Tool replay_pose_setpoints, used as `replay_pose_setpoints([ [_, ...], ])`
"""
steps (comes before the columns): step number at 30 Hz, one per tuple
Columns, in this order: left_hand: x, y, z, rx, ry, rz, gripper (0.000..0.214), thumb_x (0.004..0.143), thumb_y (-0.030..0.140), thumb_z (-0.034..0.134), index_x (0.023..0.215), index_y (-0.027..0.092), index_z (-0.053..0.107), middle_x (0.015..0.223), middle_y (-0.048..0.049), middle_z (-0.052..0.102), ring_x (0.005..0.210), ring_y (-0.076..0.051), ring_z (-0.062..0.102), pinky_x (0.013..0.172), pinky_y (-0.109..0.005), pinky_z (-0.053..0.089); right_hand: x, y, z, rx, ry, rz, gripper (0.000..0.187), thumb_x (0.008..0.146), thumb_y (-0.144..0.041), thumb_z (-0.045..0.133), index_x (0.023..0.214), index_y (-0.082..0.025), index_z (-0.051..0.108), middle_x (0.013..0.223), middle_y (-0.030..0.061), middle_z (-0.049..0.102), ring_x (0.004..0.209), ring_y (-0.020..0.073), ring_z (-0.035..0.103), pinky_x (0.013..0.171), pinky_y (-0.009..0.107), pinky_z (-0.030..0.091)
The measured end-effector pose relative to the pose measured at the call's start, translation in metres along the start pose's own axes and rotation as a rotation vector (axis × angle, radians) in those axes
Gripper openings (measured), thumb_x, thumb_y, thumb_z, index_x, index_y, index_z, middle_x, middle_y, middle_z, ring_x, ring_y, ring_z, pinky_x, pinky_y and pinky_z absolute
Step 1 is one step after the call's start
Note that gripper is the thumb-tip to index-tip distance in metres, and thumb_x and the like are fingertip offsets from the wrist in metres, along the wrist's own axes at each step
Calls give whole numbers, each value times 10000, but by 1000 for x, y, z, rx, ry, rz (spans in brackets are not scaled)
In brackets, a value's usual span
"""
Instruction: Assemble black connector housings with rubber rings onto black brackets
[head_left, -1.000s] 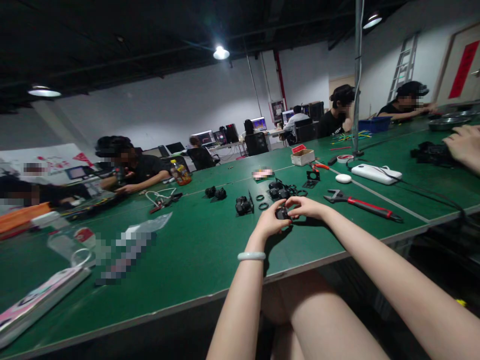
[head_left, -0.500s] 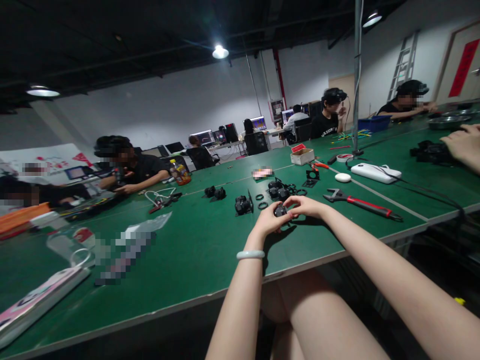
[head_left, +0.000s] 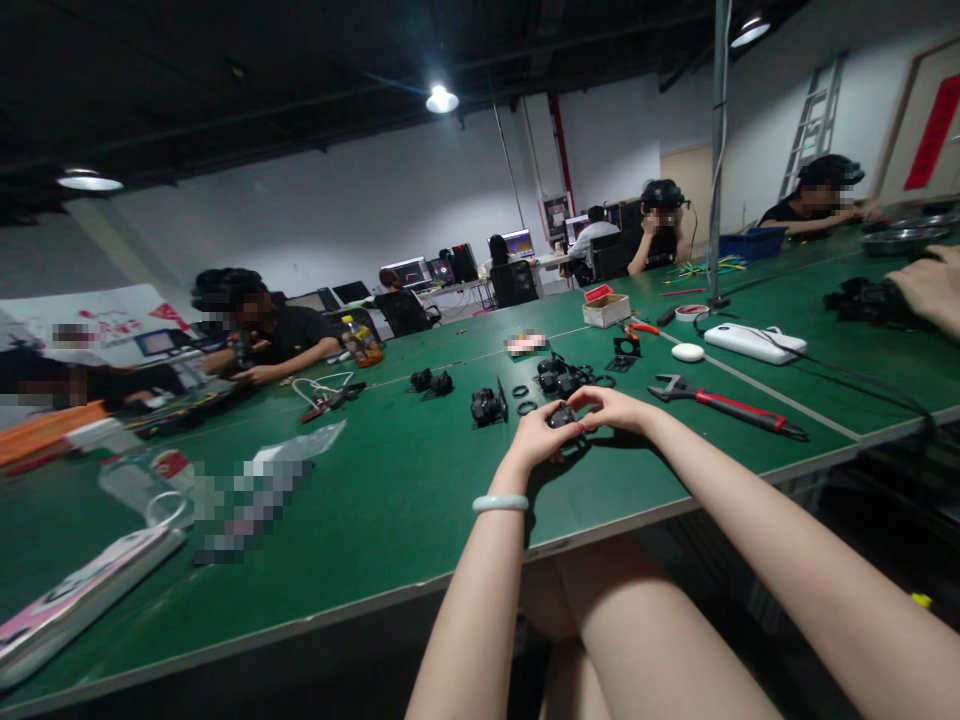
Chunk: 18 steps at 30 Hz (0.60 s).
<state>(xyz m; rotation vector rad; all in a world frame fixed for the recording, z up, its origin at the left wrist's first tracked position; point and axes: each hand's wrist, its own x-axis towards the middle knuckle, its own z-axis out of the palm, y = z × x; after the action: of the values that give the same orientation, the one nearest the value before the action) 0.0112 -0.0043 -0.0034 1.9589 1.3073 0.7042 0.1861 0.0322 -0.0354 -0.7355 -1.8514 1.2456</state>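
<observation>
At the flat green table (head_left: 390, 490), the left hand (head_left: 534, 438) and right hand (head_left: 616, 410) clamp a small, chunky black part (head_left: 559, 417). Its long axis and facing cannot be told.

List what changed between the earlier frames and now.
The co-worker near the pole shifted leftward in view and now has both forearms raised. Nothing visibly taken up or let go: left hand and right hand keep their grip on the small black part. The adjustable wrench stayed put.
</observation>
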Motion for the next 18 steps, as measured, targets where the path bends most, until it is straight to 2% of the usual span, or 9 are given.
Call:
replay_pose_setpoints([
  [8, 2, 0, 0, -65, -8, 1, 747, 589, 524, 603, 1218, 186, 382, 746, -51, 622, 331, -60, 480, 312, -175, 380, 0, 0, 0, -49, 4, 4, 400, 590, -256, 654, 957, -157, 529, 938, 46, 570, 821, 158, 540, 694, 284, 450],
  [14, 3, -3, 0, -102, 7, -26, 792, 575, 500, 630, 1226, 133, 368, 590, -24, 602, 325, -65, 477, 319, -163, 366, 0, -1, -1, -74, 6, -4, 414, 597, -260, 650, 976, -154, 520, 947, 50, 567, 837, 162, 537, 720, 297, 442],
  [18, 2, 0, -2, -80, 1, -18, 714, 573, 490, 631, 1171, 148, 444, 550, 3, 575, 312, -43, 428, 306, -152, 323, -2, -3, -1, -76, -11, 5, 408, 601, -252, 646, 976, -155, 517, 956, 51, 564, 833, 161, 540, 722, 298, 443],
])
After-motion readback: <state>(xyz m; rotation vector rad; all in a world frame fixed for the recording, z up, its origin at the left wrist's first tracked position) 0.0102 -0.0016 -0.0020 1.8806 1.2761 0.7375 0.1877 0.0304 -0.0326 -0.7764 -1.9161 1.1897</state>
